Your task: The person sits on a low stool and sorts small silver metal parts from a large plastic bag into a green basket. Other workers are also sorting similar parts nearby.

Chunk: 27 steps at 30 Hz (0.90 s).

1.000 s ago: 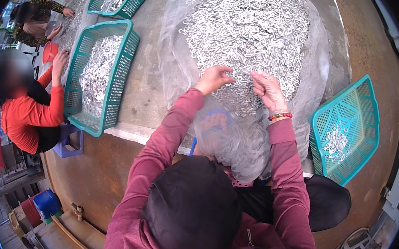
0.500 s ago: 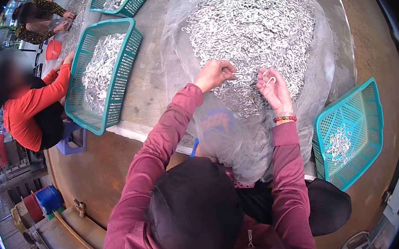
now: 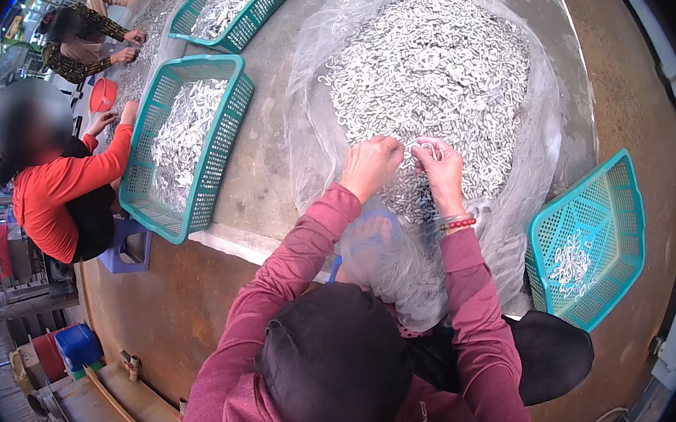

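Note:
A wide heap of small silvery S-shaped metal hooks [image 3: 438, 63] lies on a sheer white net [image 3: 309, 124] in front of me. Over its near edge, my left hand [image 3: 372, 166] is closed in a pinch, back of the hand up; what its fingertips hold is too small to tell. Close by on the right, my right hand [image 3: 443, 175], with a red bead bracelet at the wrist, pinches a pale metal hook [image 3: 431, 150] between thumb and fingers. The two sets of fingertips nearly meet. Gathered net hangs below my hands.
At right stands a teal plastic basket [image 3: 632, 244] with a few loose hooks inside. Two more teal baskets [image 3: 214, 154] with flat silvery pieces stand at left on the grey table [image 3: 262, 137]. A person in an orange top [image 3: 59, 185] works beside them, near a red bowl [image 3: 103, 94].
My hands have come together. The right has turned from palm up, a hook lying on its fingers, to a pinch near the left fingertips. The whole view has shifted slightly.

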Each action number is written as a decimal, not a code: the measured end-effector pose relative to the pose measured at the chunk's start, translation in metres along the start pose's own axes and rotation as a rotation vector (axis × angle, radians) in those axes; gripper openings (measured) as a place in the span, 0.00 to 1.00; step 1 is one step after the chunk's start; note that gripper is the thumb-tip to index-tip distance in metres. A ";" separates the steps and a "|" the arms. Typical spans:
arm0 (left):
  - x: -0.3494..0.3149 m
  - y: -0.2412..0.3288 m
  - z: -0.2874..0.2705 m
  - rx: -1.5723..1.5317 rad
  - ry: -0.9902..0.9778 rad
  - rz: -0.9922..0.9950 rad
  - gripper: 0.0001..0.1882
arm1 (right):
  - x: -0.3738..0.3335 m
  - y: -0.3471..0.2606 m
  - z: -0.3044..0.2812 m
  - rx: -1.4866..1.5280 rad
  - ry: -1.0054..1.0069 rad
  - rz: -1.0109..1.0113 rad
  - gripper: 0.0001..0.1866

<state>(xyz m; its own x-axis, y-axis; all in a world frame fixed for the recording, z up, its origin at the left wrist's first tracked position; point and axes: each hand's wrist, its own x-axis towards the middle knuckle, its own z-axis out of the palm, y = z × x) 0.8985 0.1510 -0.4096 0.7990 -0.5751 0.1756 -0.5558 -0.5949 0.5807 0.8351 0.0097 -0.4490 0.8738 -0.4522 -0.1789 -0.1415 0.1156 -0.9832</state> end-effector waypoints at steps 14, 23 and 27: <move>0.003 -0.016 -0.013 -0.792 -0.099 -0.504 0.16 | -0.020 -0.037 0.028 -0.115 0.097 -0.178 0.07; 0.002 -0.030 -0.024 -0.467 -0.340 -0.027 0.15 | 0.001 -0.032 -0.010 0.232 -0.024 -0.047 0.11; 0.002 -0.014 -0.030 -0.401 -0.192 -0.064 0.15 | 0.005 -0.028 -0.017 0.341 0.039 0.052 0.11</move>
<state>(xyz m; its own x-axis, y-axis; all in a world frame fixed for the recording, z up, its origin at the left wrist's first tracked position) 0.9145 0.1752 -0.3931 0.7509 -0.6604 0.0010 -0.3439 -0.3897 0.8543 0.8355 -0.0106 -0.4228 0.8502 -0.4707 -0.2358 -0.0156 0.4251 -0.9050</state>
